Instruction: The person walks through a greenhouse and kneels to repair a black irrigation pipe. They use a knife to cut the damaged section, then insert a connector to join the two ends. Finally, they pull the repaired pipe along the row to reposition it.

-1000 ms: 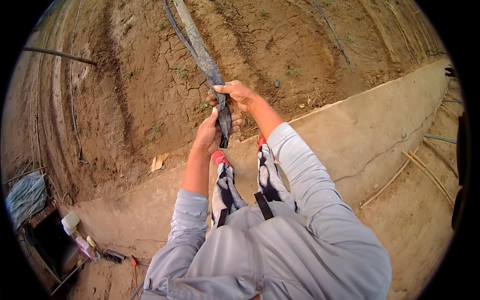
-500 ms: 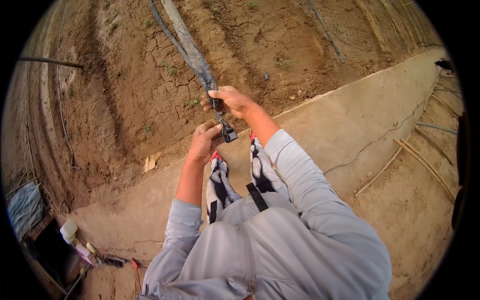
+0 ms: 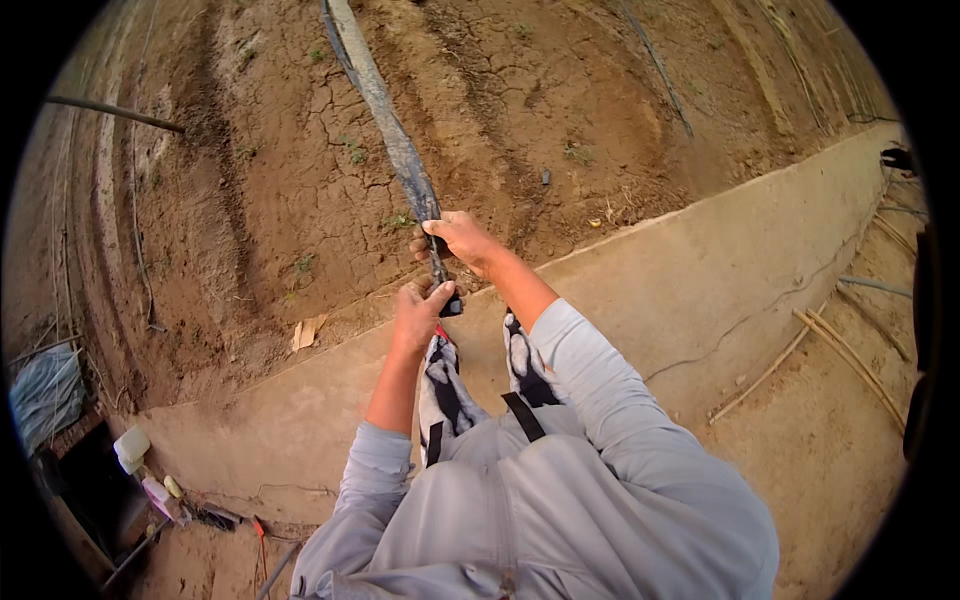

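Note:
A long, flat black hose [image 3: 402, 155], coated with dried mud, runs from the far edge of view down to my hands. My right hand [image 3: 462, 242] grips it a little above its near end, thumb on top and fingers wrapped under. Just below, my left hand [image 3: 413, 312] pinches the narrowed, bunched part between thumb and fingers. The dark, squarish end [image 3: 453, 305] of the hose sticks out beside my left thumb, above my feet. Part of the bunched stretch is hidden behind my fingers.
Cracked brown soil [image 3: 300, 180] lies beyond a pale concrete ledge [image 3: 700, 270]. A cardboard scrap [image 3: 308, 331] and a small black piece [image 3: 546, 177] rest on the soil. Wooden poles [image 3: 850, 355] lie at right. At lower left are blue plastic sheeting [image 3: 48, 395] and a white jug [image 3: 131, 447].
Both hands have come lower and nearer to me, still holding the hose. Its squarish end now sits closer against my left thumb, and the hose is drawn straighter.

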